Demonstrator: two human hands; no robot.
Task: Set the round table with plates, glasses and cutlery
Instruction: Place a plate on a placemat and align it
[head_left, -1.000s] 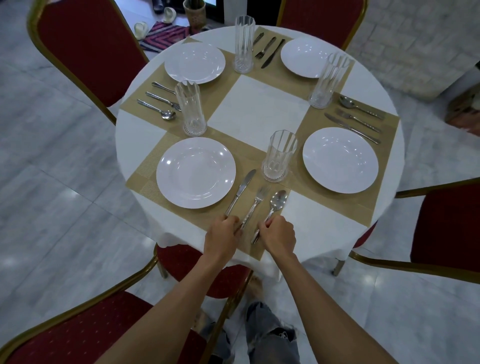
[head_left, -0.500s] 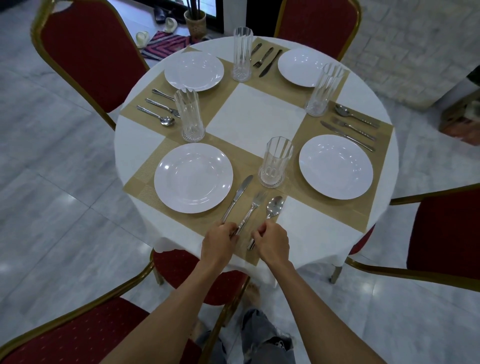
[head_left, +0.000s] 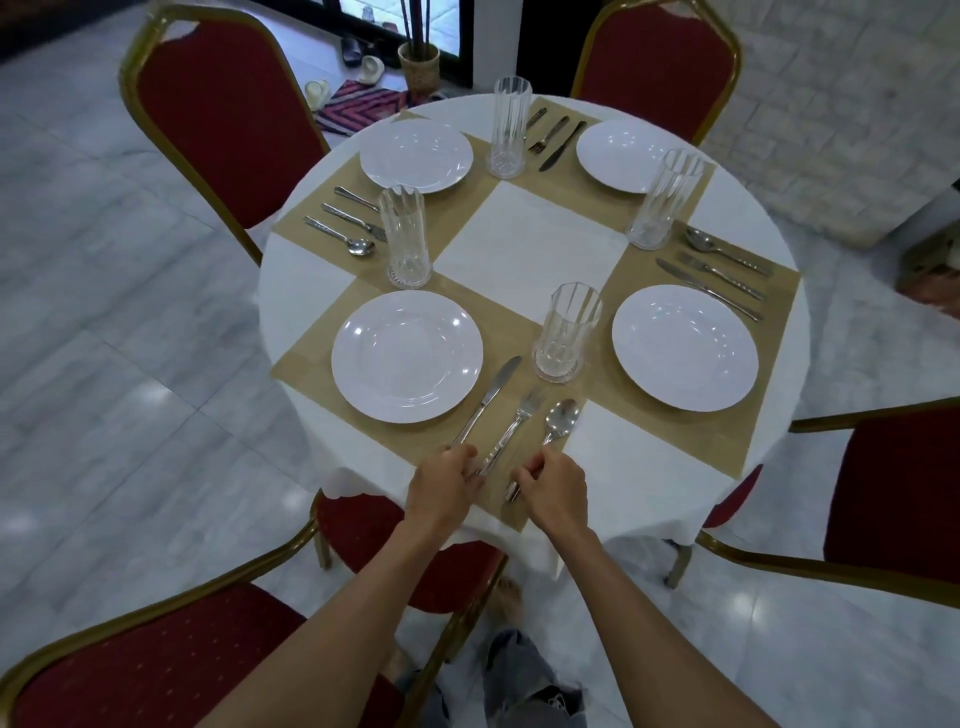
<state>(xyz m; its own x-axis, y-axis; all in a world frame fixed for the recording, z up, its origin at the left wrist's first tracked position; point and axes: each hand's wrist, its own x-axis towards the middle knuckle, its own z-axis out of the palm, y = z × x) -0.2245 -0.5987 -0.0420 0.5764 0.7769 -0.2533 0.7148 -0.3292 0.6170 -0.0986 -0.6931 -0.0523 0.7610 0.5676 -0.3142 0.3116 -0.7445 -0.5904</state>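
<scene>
The round table (head_left: 524, 244) has a white cloth and four tan placemats, each with a white plate, a clear glass and cutlery. On the nearest placemat (head_left: 311, 358) a plate (head_left: 407, 356) lies left of a knife (head_left: 488, 400), a fork (head_left: 519, 421) and a spoon (head_left: 560, 418), with a glass (head_left: 566, 332) behind them. My left hand (head_left: 441, 486) pinches the end of the fork handle and touches the knife handle. My right hand (head_left: 553, 488) grips the spoon handle. All three pieces lie flat on the mat.
Red chairs with gold frames ring the table: one at the near left (head_left: 156, 670), one at the right (head_left: 893, 483) and two at the far side (head_left: 223, 119). A woven vase (head_left: 418, 65) and sandals stand on the marble floor beyond.
Both hands stay on the cutlery handles at the near table edge. The fork and spoon have shifted only slightly. My head has pulled back, so more of the room shows.
</scene>
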